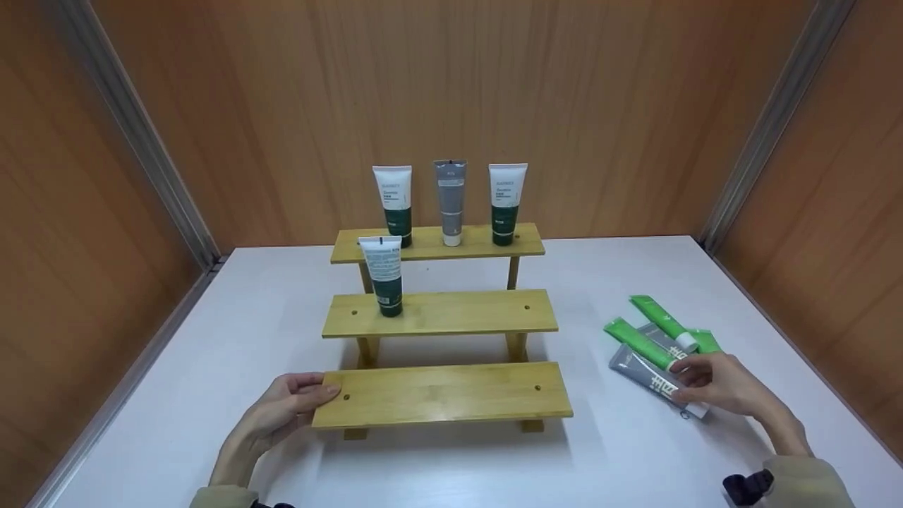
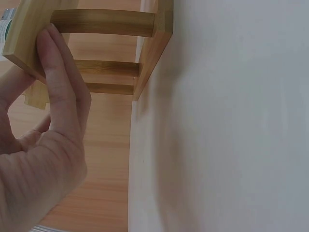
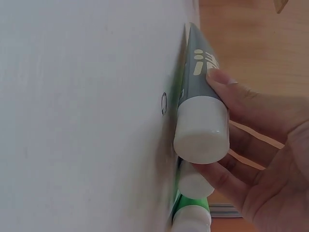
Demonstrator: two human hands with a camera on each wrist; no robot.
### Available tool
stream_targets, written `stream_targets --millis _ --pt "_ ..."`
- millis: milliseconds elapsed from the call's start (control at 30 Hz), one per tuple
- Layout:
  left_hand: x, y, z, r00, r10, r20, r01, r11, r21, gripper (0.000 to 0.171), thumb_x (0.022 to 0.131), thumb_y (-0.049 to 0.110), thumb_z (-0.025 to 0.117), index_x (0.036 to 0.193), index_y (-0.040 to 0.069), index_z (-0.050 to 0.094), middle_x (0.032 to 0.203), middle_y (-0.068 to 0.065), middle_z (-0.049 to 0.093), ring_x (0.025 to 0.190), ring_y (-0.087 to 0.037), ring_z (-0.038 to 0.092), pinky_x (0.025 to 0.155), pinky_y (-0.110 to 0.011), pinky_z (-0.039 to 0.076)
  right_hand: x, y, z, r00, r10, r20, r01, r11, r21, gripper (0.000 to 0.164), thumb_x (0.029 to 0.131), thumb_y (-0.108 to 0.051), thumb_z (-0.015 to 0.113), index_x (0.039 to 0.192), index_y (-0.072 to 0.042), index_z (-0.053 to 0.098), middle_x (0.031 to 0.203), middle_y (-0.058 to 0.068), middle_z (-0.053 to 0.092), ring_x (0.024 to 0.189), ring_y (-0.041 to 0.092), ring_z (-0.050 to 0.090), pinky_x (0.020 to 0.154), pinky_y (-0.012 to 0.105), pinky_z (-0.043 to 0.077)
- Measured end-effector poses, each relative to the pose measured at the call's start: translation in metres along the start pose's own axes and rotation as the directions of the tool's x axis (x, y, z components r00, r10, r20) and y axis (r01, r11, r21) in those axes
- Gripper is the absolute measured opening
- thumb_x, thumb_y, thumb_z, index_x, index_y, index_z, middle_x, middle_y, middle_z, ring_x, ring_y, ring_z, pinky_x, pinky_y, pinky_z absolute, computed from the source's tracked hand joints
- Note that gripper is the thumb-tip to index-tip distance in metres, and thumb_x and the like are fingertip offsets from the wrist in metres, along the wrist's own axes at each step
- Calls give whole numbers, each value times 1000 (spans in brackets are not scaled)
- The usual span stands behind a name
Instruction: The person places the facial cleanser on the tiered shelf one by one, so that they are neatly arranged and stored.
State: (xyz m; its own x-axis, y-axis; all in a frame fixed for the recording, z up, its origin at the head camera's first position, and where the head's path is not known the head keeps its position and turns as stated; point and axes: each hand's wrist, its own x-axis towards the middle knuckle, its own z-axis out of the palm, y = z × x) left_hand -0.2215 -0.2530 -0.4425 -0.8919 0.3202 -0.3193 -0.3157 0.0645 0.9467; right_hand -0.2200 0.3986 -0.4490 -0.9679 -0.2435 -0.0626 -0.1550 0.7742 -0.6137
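At the left end of a three-tier wooden stand's lowest board (image 1: 444,395), my left hand (image 1: 282,408) grips the edge, thumb on top. In the left wrist view its fingers (image 2: 58,79) press the board's underside. On the right, my right hand (image 1: 730,386) pinches a grey tube (image 1: 643,370) with a white cap (image 3: 201,130) near its capped end. That tube lies at the near side of a small pile. Green tubes (image 1: 659,317) and another grey tube (image 1: 663,337) make up the rest, partly hidden by each other and by the hand.
Two white-and-green tubes (image 1: 504,201) and a grey tube (image 1: 451,201) stand cap down on the top board (image 1: 423,250). One more white-and-green tube (image 1: 386,275) stands left on the middle board (image 1: 458,314). Wooden walls (image 1: 451,92) enclose the white table (image 1: 275,303).
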Motion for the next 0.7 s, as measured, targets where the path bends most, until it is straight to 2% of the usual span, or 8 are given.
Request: stream_targets --millis 300,367,533,700 --pt "0 0 0 1000 1 10 -1 1000 21 69 97 20 68 143 -18 33 103 -1 75 92 -11 74 81 -23 62 4 -12 -2 997 -25 -76 24 1000 -19 47 83 -20 83 119 5 68 104 12 71 86 5 60 71 17 51" --pt "0 0 0 1000 0 10 0 1000 25 70 97 20 67 144 -18 31 103 -1 75 92 -11 74 81 -23 62 5 -15 -2 995 -26 -93 25 1000 -17 47 83 -18 83 120 5 67 107 15 70 89 9 62 72 16 52" --pt "0 0 -1 1000 3 29 -3 1000 13 64 98 19 67 142 -17 37 102 -1 75 92 -10 74 80 -23 62 7 -21 -2 992 -9 -127 8 1000 -13 48 85 -12 80 126 7 63 112 22 67 100 27 64 72 15 52" --pt "1 0 -1 1000 -5 17 5 1000 13 66 97 20 68 143 -16 36 102 -1 75 92 -11 74 80 -23 62 9 -28 1 986 5 -167 -9 1000 -21 50 88 -5 74 132 12 57 118 28 62 105 34 61 74 18 54"
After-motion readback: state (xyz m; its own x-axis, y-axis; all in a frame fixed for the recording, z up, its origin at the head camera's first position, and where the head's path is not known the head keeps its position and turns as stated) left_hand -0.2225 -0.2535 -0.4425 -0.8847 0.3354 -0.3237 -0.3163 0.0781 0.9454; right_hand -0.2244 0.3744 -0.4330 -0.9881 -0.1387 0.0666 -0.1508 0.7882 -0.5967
